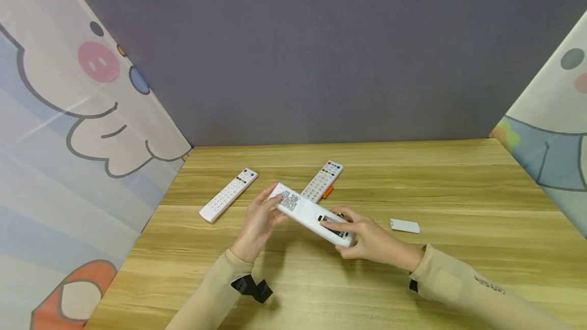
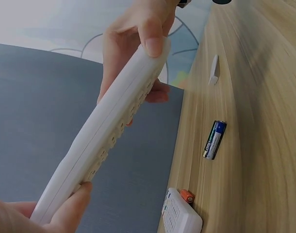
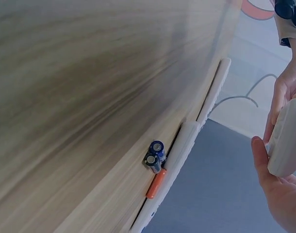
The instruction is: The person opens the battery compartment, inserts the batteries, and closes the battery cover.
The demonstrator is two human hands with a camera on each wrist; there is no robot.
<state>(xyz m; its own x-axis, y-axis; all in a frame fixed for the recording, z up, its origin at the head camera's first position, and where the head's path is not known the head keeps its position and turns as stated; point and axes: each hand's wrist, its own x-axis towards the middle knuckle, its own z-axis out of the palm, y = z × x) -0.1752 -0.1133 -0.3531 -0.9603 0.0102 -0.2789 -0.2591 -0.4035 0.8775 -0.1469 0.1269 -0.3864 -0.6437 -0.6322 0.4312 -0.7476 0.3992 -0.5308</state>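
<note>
White, the remote (image 1: 310,217) is being held above the table (image 1: 458,192), its long axis being slanted from hand to hand: one end is being gripped by the left hand (image 1: 258,222), the other, nearer the uncovered battery compartment (image 1: 338,233), by the right hand (image 1: 369,238).

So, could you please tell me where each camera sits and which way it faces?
Head: worn on the head, facing forward and down at a white remote control; the left hand, right hand and beige sleeves show.
Left wrist: on that wrist, looking along the side of the white remote control; parts of both hands show.
Right wrist: on that wrist, looking across the wooden tabletop; parts of both hands show.
Shared: both wrist views show the orange battery beside a second remote control.
</note>
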